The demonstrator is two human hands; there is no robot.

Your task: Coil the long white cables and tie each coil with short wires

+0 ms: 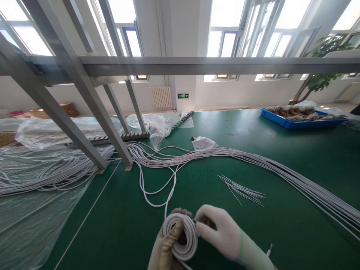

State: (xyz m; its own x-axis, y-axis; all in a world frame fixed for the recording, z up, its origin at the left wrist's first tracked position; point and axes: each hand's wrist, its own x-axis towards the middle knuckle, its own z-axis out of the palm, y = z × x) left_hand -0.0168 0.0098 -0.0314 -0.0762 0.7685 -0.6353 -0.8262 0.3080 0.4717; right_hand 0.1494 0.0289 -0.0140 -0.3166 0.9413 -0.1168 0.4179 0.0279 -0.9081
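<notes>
Probably light yet springy, this white cable coil (191, 240) suits my left fingers' (172, 238) clasp through its middle; my right fingers (207, 233) pinch its rim.

Cable coil (190, 240) white; tabletop (202, 187) dark green; tray (303, 124) blue.

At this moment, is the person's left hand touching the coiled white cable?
Touching. The head view shows it plainly: the left hand grips the coiled white cable, its thumb lying across the loops.
</notes>
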